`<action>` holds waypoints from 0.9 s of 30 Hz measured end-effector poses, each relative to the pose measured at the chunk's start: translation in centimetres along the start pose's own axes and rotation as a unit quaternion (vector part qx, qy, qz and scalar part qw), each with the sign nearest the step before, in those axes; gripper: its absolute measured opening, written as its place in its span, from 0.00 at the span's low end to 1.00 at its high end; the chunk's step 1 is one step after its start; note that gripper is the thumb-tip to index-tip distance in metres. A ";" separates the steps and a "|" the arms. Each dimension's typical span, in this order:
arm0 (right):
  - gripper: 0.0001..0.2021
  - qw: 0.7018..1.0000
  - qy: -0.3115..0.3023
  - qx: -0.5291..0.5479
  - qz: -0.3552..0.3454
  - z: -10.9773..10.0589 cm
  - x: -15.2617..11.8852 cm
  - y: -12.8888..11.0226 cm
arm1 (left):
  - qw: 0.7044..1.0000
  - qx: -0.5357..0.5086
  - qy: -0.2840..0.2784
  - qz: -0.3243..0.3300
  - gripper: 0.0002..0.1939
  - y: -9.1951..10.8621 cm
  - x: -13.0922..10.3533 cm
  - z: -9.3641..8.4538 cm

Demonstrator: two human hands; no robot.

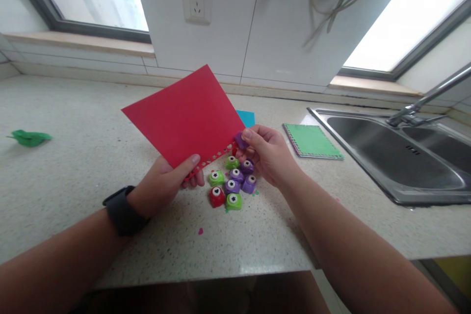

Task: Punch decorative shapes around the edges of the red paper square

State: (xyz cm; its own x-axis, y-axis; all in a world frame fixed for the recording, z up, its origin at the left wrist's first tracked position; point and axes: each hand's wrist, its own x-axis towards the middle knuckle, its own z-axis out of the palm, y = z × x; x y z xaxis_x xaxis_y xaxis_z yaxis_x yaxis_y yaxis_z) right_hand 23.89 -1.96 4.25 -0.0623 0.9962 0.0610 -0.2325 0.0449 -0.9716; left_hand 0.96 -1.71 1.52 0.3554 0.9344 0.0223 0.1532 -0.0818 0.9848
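Observation:
A sheet of red paper (184, 117) is held tilted above the counter, with a row of small punched shapes along its lower edge. My left hand (176, 174) pinches its near corner, thumb on top and fingers beneath. At the right end of the punched row, my right hand (267, 152) grips a purple craft punch (241, 141) at the paper's edge. Below lie several more small punches: green ones (233, 201), purple ones (249, 184) and a red one (217, 196) with a heart on its disc. A pink paper heart (200, 231) lies nearer the front edge.
A stack of punched-edge paper with a green sheet (316, 141) on top lies right, beside the steel sink (368, 157). Blue paper (246, 117) shows behind the red sheet. A crumpled green piece (29, 138) is far left. The tiled wall (206, 49) bounds the counter.

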 end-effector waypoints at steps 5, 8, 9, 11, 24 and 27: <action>0.20 0.999 0.035 0.017 -0.001 -0.3 0.1 -0.4 | 1.000 -0.017 0.001 -0.005 0.23 0.0 0.1 0.0; 0.19 0.999 0.038 0.023 -0.011 -0.6 0.2 -0.4 | 1.000 -0.024 -0.002 -0.005 0.23 0.1 0.1 0.0; 0.18 0.999 0.037 0.024 -0.013 -0.7 0.3 -0.4 | 1.000 -0.028 -0.002 -0.006 0.23 0.0 0.2 0.0; 0.18 0.999 0.041 0.020 -0.018 -1.0 0.4 -0.3 | 0.999 -0.036 -0.001 -0.009 0.23 0.0 0.2 0.0; 0.17 0.855 0.069 -0.494 -0.140 -4.7 1.5 -0.2 | 1.000 -0.029 0.005 -0.006 0.25 0.2 0.1 -0.1; 0.20 0.841 0.050 -0.527 -0.110 -5.1 1.9 0.0 | 0.999 -0.043 -0.001 -0.010 0.25 0.0 0.2 -0.1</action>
State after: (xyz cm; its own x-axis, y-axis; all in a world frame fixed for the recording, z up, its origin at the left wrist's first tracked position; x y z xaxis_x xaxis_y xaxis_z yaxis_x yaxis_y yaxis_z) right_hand 28.67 0.28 3.19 -0.0360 0.9539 0.2978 0.7654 0.2179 -0.6055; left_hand 0.94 -1.44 1.53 0.3544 0.9351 0.0021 0.0799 -0.0325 0.9963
